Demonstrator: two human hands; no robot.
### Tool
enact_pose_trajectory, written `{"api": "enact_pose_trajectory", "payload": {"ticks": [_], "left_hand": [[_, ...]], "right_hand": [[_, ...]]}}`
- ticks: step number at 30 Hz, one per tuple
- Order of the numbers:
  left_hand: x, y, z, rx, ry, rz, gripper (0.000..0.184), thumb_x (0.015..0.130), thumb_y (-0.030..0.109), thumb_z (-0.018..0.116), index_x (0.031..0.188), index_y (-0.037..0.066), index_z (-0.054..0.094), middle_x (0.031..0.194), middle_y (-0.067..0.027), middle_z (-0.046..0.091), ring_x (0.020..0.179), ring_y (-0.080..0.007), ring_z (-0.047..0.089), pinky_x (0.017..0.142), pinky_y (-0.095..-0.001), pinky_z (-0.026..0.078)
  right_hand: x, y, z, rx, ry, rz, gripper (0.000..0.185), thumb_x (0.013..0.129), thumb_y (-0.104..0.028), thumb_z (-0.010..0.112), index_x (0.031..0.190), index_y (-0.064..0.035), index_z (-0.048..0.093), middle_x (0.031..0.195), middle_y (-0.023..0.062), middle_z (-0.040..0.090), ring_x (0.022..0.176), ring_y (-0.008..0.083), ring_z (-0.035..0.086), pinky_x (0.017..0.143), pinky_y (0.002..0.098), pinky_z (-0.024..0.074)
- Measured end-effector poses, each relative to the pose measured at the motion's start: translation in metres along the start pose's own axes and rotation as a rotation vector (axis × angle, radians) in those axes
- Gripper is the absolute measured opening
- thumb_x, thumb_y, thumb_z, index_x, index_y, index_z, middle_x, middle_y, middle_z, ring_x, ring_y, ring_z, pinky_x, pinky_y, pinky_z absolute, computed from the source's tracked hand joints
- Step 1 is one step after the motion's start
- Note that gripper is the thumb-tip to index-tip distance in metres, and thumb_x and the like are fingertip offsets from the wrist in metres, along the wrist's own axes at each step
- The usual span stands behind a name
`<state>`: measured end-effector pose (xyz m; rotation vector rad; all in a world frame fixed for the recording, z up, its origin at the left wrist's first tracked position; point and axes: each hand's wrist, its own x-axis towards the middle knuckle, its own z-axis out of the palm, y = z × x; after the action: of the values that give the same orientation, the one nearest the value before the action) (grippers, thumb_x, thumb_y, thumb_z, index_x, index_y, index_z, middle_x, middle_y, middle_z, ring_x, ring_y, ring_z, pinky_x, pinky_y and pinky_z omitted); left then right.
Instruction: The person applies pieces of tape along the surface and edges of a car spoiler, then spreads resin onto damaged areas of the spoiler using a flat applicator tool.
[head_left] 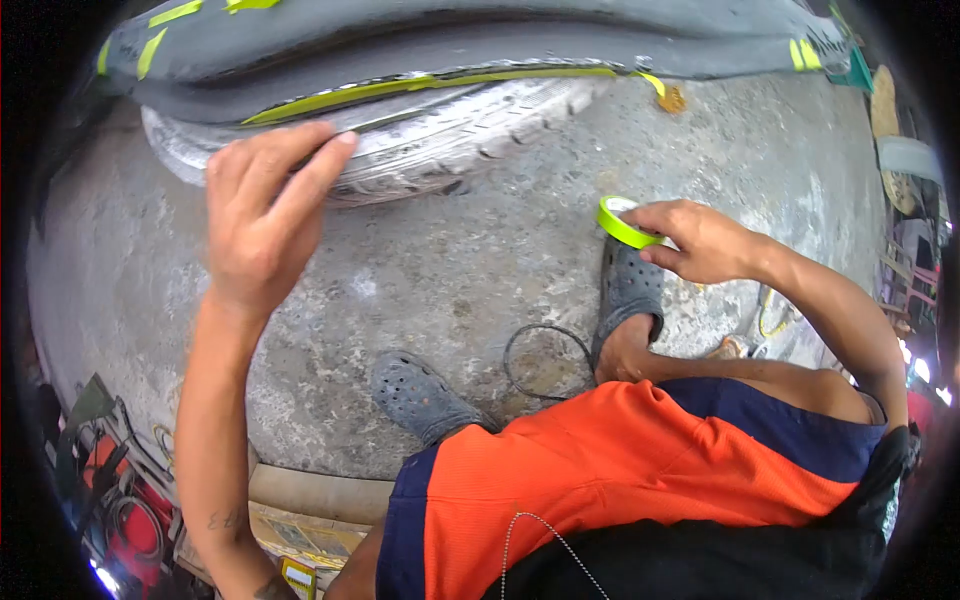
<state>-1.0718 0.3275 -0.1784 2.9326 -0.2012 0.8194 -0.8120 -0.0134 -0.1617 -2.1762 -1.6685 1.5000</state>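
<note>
1. My right hand pinches the green tape roll between fingers and thumb, right of the tire and nearer me.
2. My left hand is at the tire's left part, thumb and forefinger tips close together; I can't tell whether they grip anything.
3. Just beyond the tire, green tape runs along the lower edge of the grey panel.
4. On the floor, on my side of the tire, are my two grey clogs and, between them, a thin dark loop.
</note>
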Motion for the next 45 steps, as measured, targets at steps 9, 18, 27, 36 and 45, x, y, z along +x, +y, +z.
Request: {"api": "enact_pose_trajectory", "payload": {"ticks": [9,18,27,36,45], "left_hand": [[-0.013,0.015,-0.02,-0.03,0.036,-0.016,0.042,0.07,-0.006,0.074,0.109,0.01,0.076,0.113,-0.004,0.072,0.098,-0.0216,0.066,0.085,-0.0362,0.047],[-0.057,0.106,-0.034,-0.965,-0.348,-0.855,0.028,0.089,0.009,0.077,0.116,0.004,0.073,0.109,-0.0115,0.072,0.097,-0.0206,0.066,0.082,-0.0329,0.053],[-0.048,0.12,-0.02,-1.644,-0.206,-1.005,0.082,0.094,0.027,0.077,0.154,-0.008,0.034,0.139,-0.0197,0.06,0.127,-0.0237,0.059,0.107,-0.0372,0.048],[-0.058,0.099,-0.027,-1.234,-0.081,-1.077,0.046,0.093,0.012,0.073,0.133,-0.005,0.06,0.128,-0.0167,0.065,0.119,-0.0238,0.064,0.101,-0.0362,0.052],[-0.066,0.097,-0.033,-1.04,0.002,-0.937,0.023,0.09,0.008,0.07,0.112,0.001,0.069,0.114,-0.0152,0.064,0.106,-0.0339,0.065,0.093,-0.0418,0.052]], "right_hand": [[0.005,-0.013,-0.001,0.012,0.033,-0.04,0.043,0.089,-0.008,0.068,0.13,0.0023,0.058,0.112,0.0246,0.067,0.105,0.0448,0.063,0.091,0.0499,0.0507],[0.013,-0.071,0.003,0.368,0.021,-0.131,0.043,0.09,-0.009,0.074,0.131,-0.0034,0.061,0.095,0.0119,0.07,0.089,0.0239,0.068,0.083,0.0374,0.0527],[0.055,-0.163,0.007,0.499,0.001,-0.268,0.044,0.094,-0.013,0.075,0.133,-0.0002,0.059,0.083,0.0027,0.064,0.078,0.0111,0.059,0.075,0.0315,0.0499],[0.09,-0.178,0.033,0.603,0.132,-0.116,0.044,0.096,-0.014,0.073,0.133,0.0005,0.056,0.084,0.0014,0.06,0.077,0.0104,0.054,0.073,0.0298,0.0489],[0.11,-0.181,0.04,0.767,0.06,-0.05,0.061,0.092,-0.002,0.072,0.146,0.0025,0.043,0.1,0.0046,0.065,0.089,0.0114,0.062,0.082,0.0282,0.052]]}}
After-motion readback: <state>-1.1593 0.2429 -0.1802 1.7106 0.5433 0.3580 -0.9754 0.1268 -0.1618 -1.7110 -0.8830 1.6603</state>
